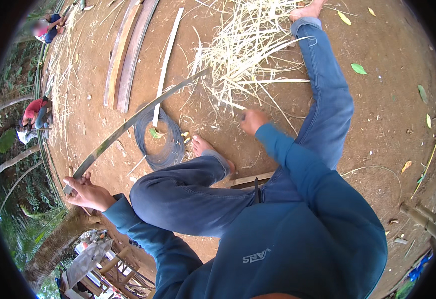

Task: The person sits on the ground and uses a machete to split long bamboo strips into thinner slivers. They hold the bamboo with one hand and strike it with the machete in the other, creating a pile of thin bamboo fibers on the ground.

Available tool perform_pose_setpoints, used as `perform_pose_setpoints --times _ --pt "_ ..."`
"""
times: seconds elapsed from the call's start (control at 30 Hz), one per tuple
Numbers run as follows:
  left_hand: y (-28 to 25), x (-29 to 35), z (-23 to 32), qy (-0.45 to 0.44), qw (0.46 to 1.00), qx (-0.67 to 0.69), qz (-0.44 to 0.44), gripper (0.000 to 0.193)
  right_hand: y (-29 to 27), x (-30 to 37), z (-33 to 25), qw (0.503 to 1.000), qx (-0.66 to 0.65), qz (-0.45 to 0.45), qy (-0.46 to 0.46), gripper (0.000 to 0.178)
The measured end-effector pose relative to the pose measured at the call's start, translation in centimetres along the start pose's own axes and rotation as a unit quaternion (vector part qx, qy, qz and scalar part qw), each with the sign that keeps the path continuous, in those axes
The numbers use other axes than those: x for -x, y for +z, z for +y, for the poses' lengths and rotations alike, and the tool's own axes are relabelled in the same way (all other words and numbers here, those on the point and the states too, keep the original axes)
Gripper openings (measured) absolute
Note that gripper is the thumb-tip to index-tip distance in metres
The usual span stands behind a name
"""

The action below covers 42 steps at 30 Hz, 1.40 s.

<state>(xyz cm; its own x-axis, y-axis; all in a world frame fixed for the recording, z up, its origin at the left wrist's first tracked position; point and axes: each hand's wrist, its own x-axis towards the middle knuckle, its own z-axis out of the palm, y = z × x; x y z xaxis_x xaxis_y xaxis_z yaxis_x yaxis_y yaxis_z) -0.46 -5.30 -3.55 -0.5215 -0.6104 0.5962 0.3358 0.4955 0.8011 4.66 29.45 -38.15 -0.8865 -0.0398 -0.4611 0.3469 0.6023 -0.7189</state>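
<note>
My left hand (89, 193) is closed around the near end of a long, dark green bamboo strip (143, 114). The strip slants up and to the right across the ground, its far end reaching the pile of pale shavings. In front of my right leg, my right hand (255, 121) is balled into a fist, slightly blurred. It appears to grip a knife (233, 104) with a short pale blade pointing left; the handle is mostly hidden by my fingers. The two hands are well apart, and the blade does not touch the strip.
A tangled heap of thin pale bamboo shavings (250, 45) lies ahead. A coil of dark wire (143, 142) rests by my left foot. Wide split bamboo pieces (131, 55) and a pale slat (169, 60) lie to the left. Two people sit at the far left.
</note>
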Motion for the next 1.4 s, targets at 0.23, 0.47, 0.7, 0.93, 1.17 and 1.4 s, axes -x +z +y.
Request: perform_pose_setpoints --times 0.23,0.47,0.7,0.93,1.17,1.4 --pt "1.0 0.7 0.5 0.013 0.999 -0.045 0.023 0.049 -1.2 -1.0 -2.0 0.999 -0.034 -0.001 0.022 0.019" --pt "0.4 0.6 0.2 0.024 0.997 -0.049 0.054 0.049 -2.6 -0.8 -2.1 0.999 0.041 0.017 0.021 0.021" --pt "0.4 1.4 0.3 0.012 0.997 -0.068 0.047 0.046 -2.1 -1.9 2.2 0.994 0.040 0.003 0.105 0.025" --pt "0.0 0.2 1.4 0.027 0.999 0.003 -0.029 0.031 0.0 -3.5 5.0 0.994 -0.014 -0.014 0.108 0.049" --pt "5.5 -2.1 12.6 0.080 0.969 0.127 -0.195 0.036 -2.9 -1.1 0.4 0.984 0.057 0.168 -0.025 0.090" --pt "13.8 -2.7 20.1 0.054 0.966 0.119 -0.222 0.047 0.9 2.1 -8.1 0.930 -0.081 0.089 -0.346 0.079"
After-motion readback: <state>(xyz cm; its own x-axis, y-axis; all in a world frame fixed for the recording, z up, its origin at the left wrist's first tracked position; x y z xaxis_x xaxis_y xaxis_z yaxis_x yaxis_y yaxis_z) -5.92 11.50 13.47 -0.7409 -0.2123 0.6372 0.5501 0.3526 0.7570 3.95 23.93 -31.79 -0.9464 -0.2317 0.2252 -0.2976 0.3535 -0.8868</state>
